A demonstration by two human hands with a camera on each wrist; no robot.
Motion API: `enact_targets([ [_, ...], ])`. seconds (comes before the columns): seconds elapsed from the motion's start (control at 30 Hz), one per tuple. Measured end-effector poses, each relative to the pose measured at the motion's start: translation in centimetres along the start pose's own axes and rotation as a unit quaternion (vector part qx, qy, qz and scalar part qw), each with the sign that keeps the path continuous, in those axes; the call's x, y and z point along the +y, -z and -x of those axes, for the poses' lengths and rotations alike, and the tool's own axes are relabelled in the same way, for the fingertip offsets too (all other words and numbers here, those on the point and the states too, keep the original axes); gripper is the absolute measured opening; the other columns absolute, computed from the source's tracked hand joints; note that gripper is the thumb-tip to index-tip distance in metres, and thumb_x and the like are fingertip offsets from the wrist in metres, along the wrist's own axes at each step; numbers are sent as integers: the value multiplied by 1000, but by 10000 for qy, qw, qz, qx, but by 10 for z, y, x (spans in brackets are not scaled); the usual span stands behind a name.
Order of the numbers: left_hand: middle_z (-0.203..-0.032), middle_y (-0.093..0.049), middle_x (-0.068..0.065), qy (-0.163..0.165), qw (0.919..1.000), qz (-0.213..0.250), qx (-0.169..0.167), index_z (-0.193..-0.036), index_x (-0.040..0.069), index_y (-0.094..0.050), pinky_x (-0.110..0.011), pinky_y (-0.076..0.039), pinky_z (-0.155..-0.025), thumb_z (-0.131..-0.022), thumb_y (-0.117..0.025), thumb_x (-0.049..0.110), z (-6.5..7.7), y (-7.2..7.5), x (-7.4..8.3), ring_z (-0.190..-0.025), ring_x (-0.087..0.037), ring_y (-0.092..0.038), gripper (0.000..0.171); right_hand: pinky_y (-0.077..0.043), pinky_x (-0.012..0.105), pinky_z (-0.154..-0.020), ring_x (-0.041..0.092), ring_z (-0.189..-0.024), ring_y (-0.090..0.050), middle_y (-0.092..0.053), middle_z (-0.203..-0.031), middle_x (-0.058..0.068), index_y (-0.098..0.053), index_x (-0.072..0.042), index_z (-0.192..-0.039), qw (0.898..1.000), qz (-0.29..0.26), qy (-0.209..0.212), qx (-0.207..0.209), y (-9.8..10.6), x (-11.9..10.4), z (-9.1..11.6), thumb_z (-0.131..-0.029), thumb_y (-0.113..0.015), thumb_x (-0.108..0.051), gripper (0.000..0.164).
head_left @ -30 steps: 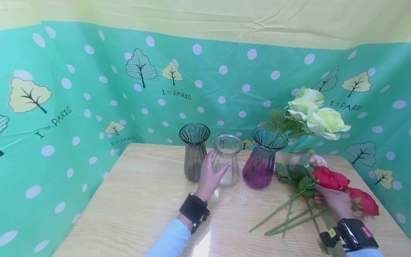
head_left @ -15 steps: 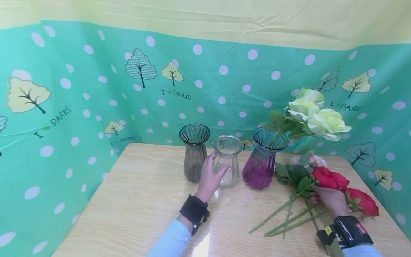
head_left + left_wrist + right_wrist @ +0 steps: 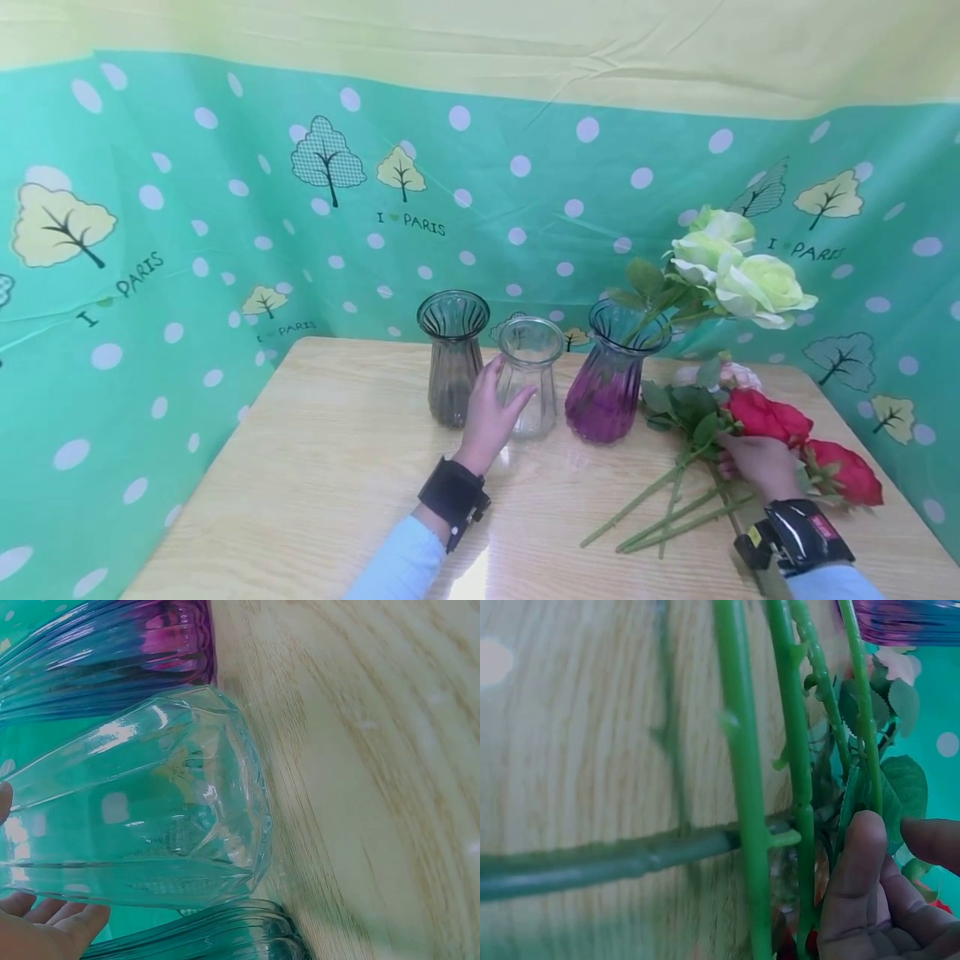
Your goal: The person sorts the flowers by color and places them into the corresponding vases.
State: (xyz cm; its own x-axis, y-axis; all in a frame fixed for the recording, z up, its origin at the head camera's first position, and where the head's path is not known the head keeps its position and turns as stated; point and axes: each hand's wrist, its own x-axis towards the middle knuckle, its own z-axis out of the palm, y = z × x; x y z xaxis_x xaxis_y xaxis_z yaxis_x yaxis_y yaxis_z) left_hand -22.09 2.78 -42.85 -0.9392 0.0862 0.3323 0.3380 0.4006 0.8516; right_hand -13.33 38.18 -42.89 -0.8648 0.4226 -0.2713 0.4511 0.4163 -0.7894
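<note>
My left hand (image 3: 491, 417) holds a clear ribbed glass vase (image 3: 530, 400), with thumb and fingers on either side of it. In the left wrist view its fingers (image 3: 64, 922) lie along the lower side of the vase. My right hand (image 3: 757, 467) is among the stems and leaves of several artificial roses lying on the table. Close up, a gap shows between its fingertips (image 3: 866, 829), right at a green stem (image 3: 862, 712). Beside this hand lie a red rose (image 3: 768, 417) and another red rose (image 3: 847, 473).
A grey glass vase (image 3: 453, 367) stands left of the clear one. To its right, a blue-purple vase (image 3: 603, 400) carries pale green-white roses (image 3: 757, 283) leaning right. A pink flower (image 3: 741, 377) lies behind the red ones. A patterned curtain (image 3: 450, 183) surrounds the wooden table (image 3: 322, 483).
My right hand has moved a little left across the stems, away from the farther red rose. My left hand stays at the clear vase.
</note>
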Motion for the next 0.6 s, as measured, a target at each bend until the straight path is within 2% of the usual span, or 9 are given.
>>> enact_targets([
  [0.27, -143, -41, -18, -40, 10000, -26, 14, -141, 6, -36, -49, -40, -106, -84, -66, 41, 0, 1, -1, -129, -32, -44, 73, -56, 25, -53, 11, -54, -62, -64, -60, -2, -58, 20, -103, 9999, 20, 123, -108, -7, -1, -3, -93, -50, -25, 47],
  [0.4, -143, -41, -18, -35, 10000, -20, -11, -141, 7, -36, -49, -40, -106, -83, -66, 41, 0, 1, -1, -129, -32, -44, 73, -56, 25, -52, 10, -54, -62, -65, -60, -3, -57, 21, -106, 9999, -96, 28, -113, -9, -2, -5, -92, -50, -24, 47],
  [0.5, -143, -41, -18, -54, 10000, -32, -13, -141, 6, -36, -49, -40, -106, -83, -66, 40, 0, 1, 0, -129, -32, -44, 73, -57, 26, -54, 11, -55, -64, -66, -61, -2, -58, 16, -107, 9980, -626, -114, -62, -10, -2, -6, -92, -53, -22, 41],
  [0.6, -143, -41, -17, -73, 9999, -76, -5, -140, 6, -36, -48, -40, -106, -83, -66, 41, -1, 1, -1, -129, -32, -45, 73, -58, 26, -56, 11, -56, -66, -67, -61, -3, -62, 1, -97, 9898, -1395, -278, -19, -10, -2, -7, -91, -57, -20, 23],
])
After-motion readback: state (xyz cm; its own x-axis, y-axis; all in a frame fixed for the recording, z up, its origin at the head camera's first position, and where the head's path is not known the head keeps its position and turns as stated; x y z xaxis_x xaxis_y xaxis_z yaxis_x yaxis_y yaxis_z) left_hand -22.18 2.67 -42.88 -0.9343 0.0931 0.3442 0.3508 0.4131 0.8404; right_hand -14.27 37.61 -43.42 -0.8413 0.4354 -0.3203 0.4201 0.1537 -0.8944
